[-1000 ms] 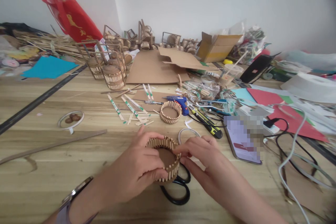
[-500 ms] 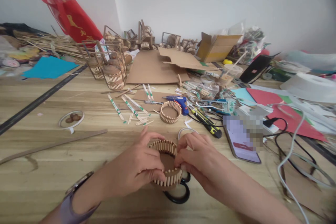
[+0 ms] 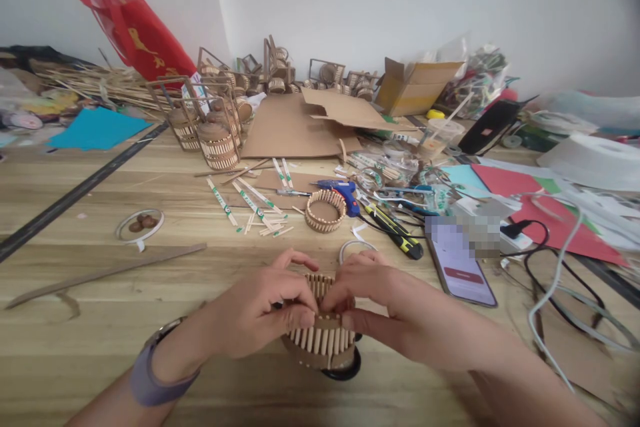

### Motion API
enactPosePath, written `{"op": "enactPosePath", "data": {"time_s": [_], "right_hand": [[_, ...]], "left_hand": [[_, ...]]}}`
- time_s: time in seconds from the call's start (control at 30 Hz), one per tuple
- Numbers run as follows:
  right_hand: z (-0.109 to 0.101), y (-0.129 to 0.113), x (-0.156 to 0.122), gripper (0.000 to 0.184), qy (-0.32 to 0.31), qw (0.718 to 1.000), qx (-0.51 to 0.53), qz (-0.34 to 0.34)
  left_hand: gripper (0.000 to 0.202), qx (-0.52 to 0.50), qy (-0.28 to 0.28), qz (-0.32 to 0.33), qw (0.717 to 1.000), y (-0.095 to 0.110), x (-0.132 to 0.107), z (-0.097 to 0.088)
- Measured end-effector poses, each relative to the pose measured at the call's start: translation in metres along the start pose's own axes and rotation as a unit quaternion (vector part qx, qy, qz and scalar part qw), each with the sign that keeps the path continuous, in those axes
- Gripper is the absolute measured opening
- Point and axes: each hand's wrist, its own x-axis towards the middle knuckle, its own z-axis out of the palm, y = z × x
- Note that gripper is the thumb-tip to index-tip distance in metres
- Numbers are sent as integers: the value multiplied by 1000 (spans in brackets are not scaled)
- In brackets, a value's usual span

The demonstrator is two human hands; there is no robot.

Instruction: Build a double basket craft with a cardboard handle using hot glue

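A small round basket [image 3: 323, 341], made of short wooden sticks and brown cardboard, is between my hands at the front of the table. My left hand [image 3: 273, 303] pinches its near rim from the left, thumb outside and fingers curled over the top. My right hand [image 3: 377, 300] grips the rim from the right, with fingers reaching inside and the thumb on the outer wall. A brown cardboard band shows along the near rim between the thumbs. Beneath the basket, a black looped handle [image 3: 345, 368] sticks out, mostly covered. The basket's inside is largely hidden by my fingers.
Beyond my hands sit another stick basket [image 3: 325, 212], a blue glue gun [image 3: 340, 193], a yellow-black utility knife [image 3: 393, 230] and loose sticks [image 3: 257, 207]. A phone [image 3: 463, 267] and cables lie right. Cardboard sheets [image 3: 285, 123] and finished lidded baskets [image 3: 219, 143] stand farther back.
The basket has tilted so more of its near outer wall shows. My right fingers have moved left along the near rim, closer to my left hand.
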Motion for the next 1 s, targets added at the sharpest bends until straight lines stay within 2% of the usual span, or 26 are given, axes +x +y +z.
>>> {"op": "enactPosePath", "data": {"time_s": [0.2, 0.33, 0.5, 0.67, 0.9, 1.0], "right_hand": [[-1, 7, -1, 8, -2, 1000, 28, 6], [3, 7, 0, 13, 27, 999, -19, 14], [11, 1, 1, 23, 63, 996, -68, 7], [17, 0, 2, 24, 66, 994, -83, 2], [23, 8, 7, 19, 83, 989, -121, 12], [27, 16, 8, 17, 117, 980, -161, 10]], "left_hand": [[43, 9, 17, 12, 1000, -2, 0, 2], [37, 19, 20, 14, 1000, -7, 0, 4], [14, 49, 3, -8, 999, -6, -1, 5], [15, 114, 1, 9, 993, -1, -1, 6], [16, 151, 42, 5, 988, -8, -2, 10], [11, 185, 89, 5, 979, -14, -2, 11]]}}
